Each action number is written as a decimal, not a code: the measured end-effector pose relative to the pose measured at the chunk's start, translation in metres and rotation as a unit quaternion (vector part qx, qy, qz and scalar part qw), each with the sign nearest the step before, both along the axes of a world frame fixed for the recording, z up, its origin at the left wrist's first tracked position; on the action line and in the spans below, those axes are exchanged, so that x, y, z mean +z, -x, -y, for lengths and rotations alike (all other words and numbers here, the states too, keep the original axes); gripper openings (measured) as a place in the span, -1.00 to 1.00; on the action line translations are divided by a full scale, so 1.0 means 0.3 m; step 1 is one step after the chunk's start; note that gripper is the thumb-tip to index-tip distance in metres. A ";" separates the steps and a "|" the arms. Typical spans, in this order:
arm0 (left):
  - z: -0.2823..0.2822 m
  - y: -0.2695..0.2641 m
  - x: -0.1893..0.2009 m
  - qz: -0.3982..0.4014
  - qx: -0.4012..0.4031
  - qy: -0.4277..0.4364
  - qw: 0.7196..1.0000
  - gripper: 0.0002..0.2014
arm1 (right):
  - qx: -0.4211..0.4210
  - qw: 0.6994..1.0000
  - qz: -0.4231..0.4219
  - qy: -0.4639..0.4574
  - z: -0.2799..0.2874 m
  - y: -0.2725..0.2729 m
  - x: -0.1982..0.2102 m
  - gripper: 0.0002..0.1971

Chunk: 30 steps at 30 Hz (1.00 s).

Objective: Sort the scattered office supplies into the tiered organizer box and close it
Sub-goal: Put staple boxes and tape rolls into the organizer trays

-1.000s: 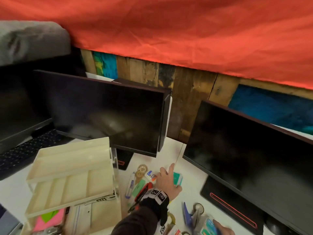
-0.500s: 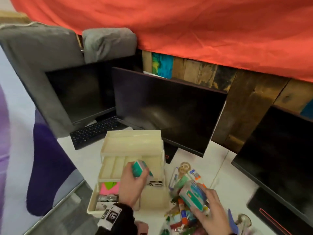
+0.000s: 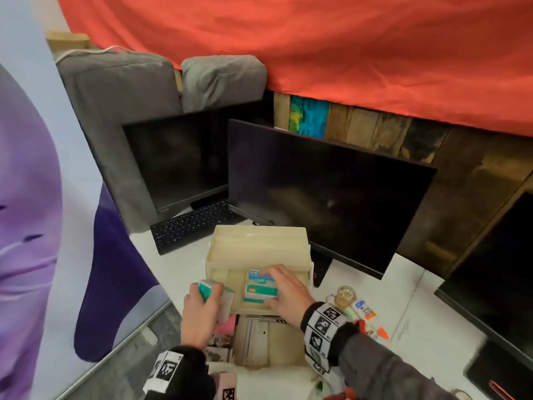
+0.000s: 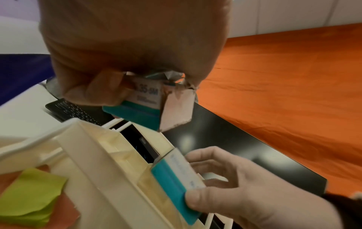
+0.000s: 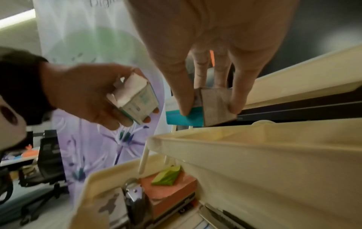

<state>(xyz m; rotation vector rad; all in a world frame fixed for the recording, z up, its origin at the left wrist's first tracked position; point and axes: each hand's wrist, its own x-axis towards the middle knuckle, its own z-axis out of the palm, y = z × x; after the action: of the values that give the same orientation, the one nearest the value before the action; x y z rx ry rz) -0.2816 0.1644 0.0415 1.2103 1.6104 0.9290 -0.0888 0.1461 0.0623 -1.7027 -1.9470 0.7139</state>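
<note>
The cream tiered organizer (image 3: 256, 243) stands open, its tiers stepped back. My left hand (image 3: 202, 301) grips a small teal-and-white box with a torn flap (image 3: 215, 291) at the front left corner of the middle tier; that small box (image 4: 145, 99) fills the left wrist view. My right hand (image 3: 284, 293) pinches a larger teal-and-white box (image 3: 261, 288) between thumb and fingers just above the middle tier (image 5: 235, 139), and the larger box (image 5: 203, 111) hangs over the tier's rim. Pink and green sticky notes (image 5: 168, 186) lie in the bottom tier.
Glue sticks (image 3: 364, 310), a tape roll (image 3: 344, 293) and other small supplies lie right of the organizer. Two dark monitors (image 3: 317, 194) stand close behind it, a third at the right edge. A black keyboard (image 3: 190, 226) lies back left. The desk edge runs at the left.
My right hand has carried its box from the pile at the right over to the middle tier. My left hand has drawn its small box back to the tier's front left corner.
</note>
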 end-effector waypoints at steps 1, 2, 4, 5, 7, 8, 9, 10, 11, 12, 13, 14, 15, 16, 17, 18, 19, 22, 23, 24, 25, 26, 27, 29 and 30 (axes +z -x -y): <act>-0.008 0.019 -0.019 0.000 0.000 0.008 1.000 -0.48 | 0.017 1.000 0.018 0.001 -0.024 0.018 -0.011 -0.55; -0.010 0.030 -0.024 -0.001 -0.001 0.011 1.000 -0.52 | 0.029 0.999 0.040 0.003 -0.042 0.029 -0.024 -0.57; -0.017 0.049 -0.035 -0.002 -0.005 0.011 1.000 -0.53 | 0.043 0.996 0.084 0.011 -0.064 0.039 -0.045 -0.60; -0.016 0.052 -0.031 -0.001 -0.010 0.009 1.000 -0.52 | 0.047 0.994 0.101 0.021 -0.068 0.042 -0.051 -0.61; -0.017 0.057 -0.031 0.001 -0.019 0.011 1.000 -0.50 | 0.048 0.990 0.127 0.031 -0.072 0.046 -0.067 -0.61; -0.017 0.057 -0.032 0.002 -0.024 0.015 1.000 -0.50 | 0.044 0.989 0.143 0.025 -0.070 0.051 -0.073 -0.61; -0.018 0.058 -0.035 0.002 -0.027 0.018 0.999 -0.50 | 0.037 0.986 0.161 0.013 -0.063 0.058 -0.079 -0.59; -0.018 0.059 -0.039 0.003 -0.030 0.017 0.999 -0.50 | 0.031 0.983 0.183 -0.006 -0.054 0.068 -0.085 -0.59; -0.018 0.061 -0.041 0.005 -0.031 0.020 0.999 -0.51 | 0.029 0.978 0.206 -0.031 -0.045 0.079 -0.094 -0.61; -0.022 0.063 -0.047 0.009 -0.031 0.020 0.999 -0.52 | 0.030 0.973 0.222 -0.062 -0.035 0.088 -0.101 -0.68; -0.024 0.064 -0.049 0.012 -0.029 0.022 0.999 -0.53 | 0.029 0.970 0.226 -0.086 -0.022 0.098 -0.100 -0.78; -0.027 0.065 -0.055 0.012 -0.028 0.020 0.999 -0.53 | 0.032 0.965 0.239 -0.108 -0.014 0.108 -0.099 -0.87; -0.027 0.065 -0.057 0.012 -0.028 0.021 0.999 -0.54 | 0.041 0.961 0.250 -0.110 -0.009 0.116 -0.100 -0.88; -0.028 0.065 -0.064 0.011 -0.028 0.019 0.999 -0.54 | 0.051 0.957 0.264 -0.106 -0.005 0.126 -0.097 -0.83; -0.025 0.063 -0.064 0.009 -0.028 0.020 0.999 -0.54 | 0.058 0.958 0.271 -0.081 -0.003 0.134 -0.090 -0.79; -0.024 0.062 -0.069 0.006 -0.029 0.019 0.999 -0.53 | 0.051 0.959 0.269 -0.066 -0.004 0.139 -0.080 -0.77; -0.021 0.060 -0.068 0.003 -0.031 0.019 0.999 -0.52 | 0.038 0.962 0.266 -0.051 -0.008 0.144 -0.068 -0.75; -0.010 0.049 -0.057 -0.016 -0.041 0.019 0.999 -0.44 | 0.023 0.968 0.248 0.005 -0.018 0.157 -0.050 -0.72; -0.005 0.043 -0.048 -0.025 -0.047 0.026 0.998 -0.42 | 0.019 0.970 0.239 0.022 -0.022 0.160 -0.049 -0.69; -0.001 0.036 -0.042 -0.033 -0.054 0.032 0.998 -0.40 | 0.012 0.973 0.226 0.039 -0.029 0.161 -0.054 -0.65; 0.005 0.027 -0.031 -0.037 -0.059 0.039 0.997 -0.39 | 0.003 0.976 0.210 0.057 -0.035 0.160 -0.060 -0.61; 0.007 0.020 -0.027 -0.038 -0.064 0.043 0.996 -0.38 | -0.004 0.978 0.194 0.079 -0.043 0.156 -0.064 -0.57; 0.011 0.011 -0.017 -0.035 -0.069 0.047 0.996 -0.36 | -0.008 0.979 0.181 0.098 -0.050 0.150 -0.067 -0.52; 0.013 -0.008 -0.007 -0.030 -0.074 0.045 0.996 -0.32 | -0.014 0.979 0.161 0.121 -0.067 0.135 -0.069 -0.45; 0.011 -0.016 -0.006 -0.034 -0.079 0.041 0.995 -0.32 | -0.013 0.980 0.149 0.130 -0.073 0.129 -0.066 -0.43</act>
<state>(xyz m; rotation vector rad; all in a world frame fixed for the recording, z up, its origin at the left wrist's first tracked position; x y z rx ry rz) -0.2769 0.1610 0.0397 1.3019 1.5658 0.7221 -0.1274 0.1679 0.0427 -2.0937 -2.0973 0.7684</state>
